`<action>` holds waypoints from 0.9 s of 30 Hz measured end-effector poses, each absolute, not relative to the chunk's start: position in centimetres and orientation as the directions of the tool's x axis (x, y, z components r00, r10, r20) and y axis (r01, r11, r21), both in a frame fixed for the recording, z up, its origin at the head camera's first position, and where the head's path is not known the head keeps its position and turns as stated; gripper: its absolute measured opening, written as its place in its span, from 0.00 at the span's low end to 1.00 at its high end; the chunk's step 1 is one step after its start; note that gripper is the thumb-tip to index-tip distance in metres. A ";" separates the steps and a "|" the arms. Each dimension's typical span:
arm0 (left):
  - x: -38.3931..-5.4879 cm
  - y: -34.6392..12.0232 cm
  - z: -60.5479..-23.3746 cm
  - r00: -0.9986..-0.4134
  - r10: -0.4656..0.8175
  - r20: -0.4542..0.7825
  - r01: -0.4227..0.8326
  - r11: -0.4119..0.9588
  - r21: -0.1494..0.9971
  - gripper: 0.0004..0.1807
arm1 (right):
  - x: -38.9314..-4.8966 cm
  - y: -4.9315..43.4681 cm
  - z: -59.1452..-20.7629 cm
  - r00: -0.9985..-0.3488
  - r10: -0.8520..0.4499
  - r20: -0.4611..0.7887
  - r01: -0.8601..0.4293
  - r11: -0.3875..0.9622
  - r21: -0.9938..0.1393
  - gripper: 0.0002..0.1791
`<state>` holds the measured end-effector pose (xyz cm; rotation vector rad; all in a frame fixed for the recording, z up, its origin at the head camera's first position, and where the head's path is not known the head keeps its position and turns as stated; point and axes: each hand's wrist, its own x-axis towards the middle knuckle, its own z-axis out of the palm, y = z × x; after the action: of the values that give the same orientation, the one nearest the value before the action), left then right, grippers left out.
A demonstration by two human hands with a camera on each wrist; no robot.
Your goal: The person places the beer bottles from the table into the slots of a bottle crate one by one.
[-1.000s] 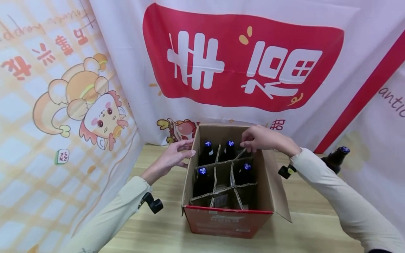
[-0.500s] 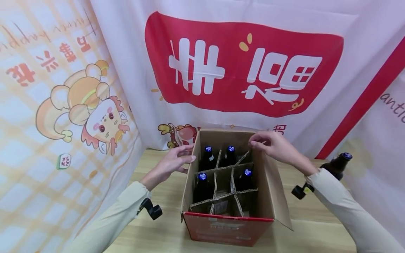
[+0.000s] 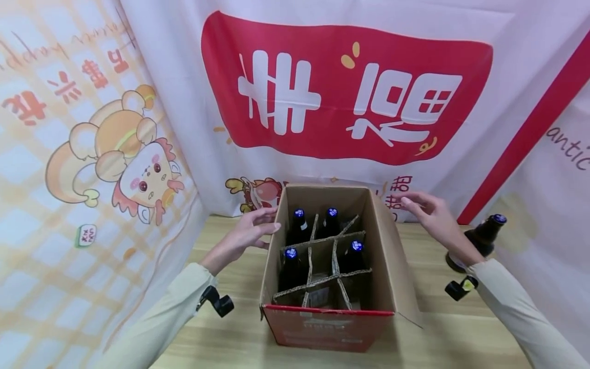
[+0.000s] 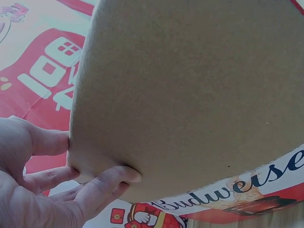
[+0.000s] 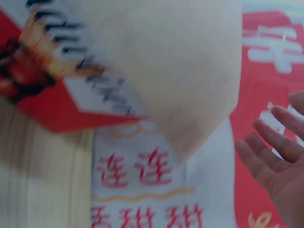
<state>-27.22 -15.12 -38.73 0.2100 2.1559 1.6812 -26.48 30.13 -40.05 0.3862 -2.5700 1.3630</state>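
Note:
A cardboard beer box (image 3: 329,328) stands upright with its top flaps spread and cardboard dividers (image 3: 322,238) inside. Dark bottles with blue caps, one cap (image 3: 299,212) at the back left, fill several of its compartments. My left hand (image 3: 246,233) holds the box's left edge; in the left wrist view its fingers (image 4: 107,183) bear on the brown flap (image 4: 190,95) near a corner. Just right of the box, my right hand (image 3: 428,212) is in the air with fingers spread, holding nothing. Behind its forearm stands another dark bottle (image 3: 484,236), partly hidden.
The box stands on a light wooden table (image 3: 221,338). White printed cloth (image 3: 322,169) hangs behind it and on both sides. The right flap (image 3: 405,277) slants outward over the table.
My right hand leaves the back-right divider inside the box and moves right, past the box's right edge. My left hand stays on the left edge.

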 end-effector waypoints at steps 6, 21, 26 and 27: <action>-27.2 -15.8 -38.6 -0.914 0.349 -0.206 -0.111 0.272 0.956 0.36 | -27.7 33.1 -42.7 -0.920 0.067 0.387 -0.284 0.565 -0.774 0.22; -27.4 -15.4 -38.9 -0.907 0.367 -0.208 -0.105 0.279 0.954 0.37 | -27.3 42.1 -46.6 -0.639 0.531 0.556 -0.150 0.623 -0.768 0.23; -27.5 -15.1 -39.0 -0.905 0.370 -0.210 -0.106 0.281 0.954 0.37 | -27.2 45.6 -50.7 -0.649 0.639 0.413 -0.030 0.520 -0.854 0.23; -27.5 -15.0 -39.0 -0.905 0.370 -0.210 -0.106 0.280 0.954 0.37 | -27.3 45.9 -51.5 -0.635 0.649 0.420 -0.055 0.504 -0.862 0.21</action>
<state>-27.49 -15.03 -39.00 0.2377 2.1644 1.6595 -27.25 45.92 -51.55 -0.4862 -1.9849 1.1742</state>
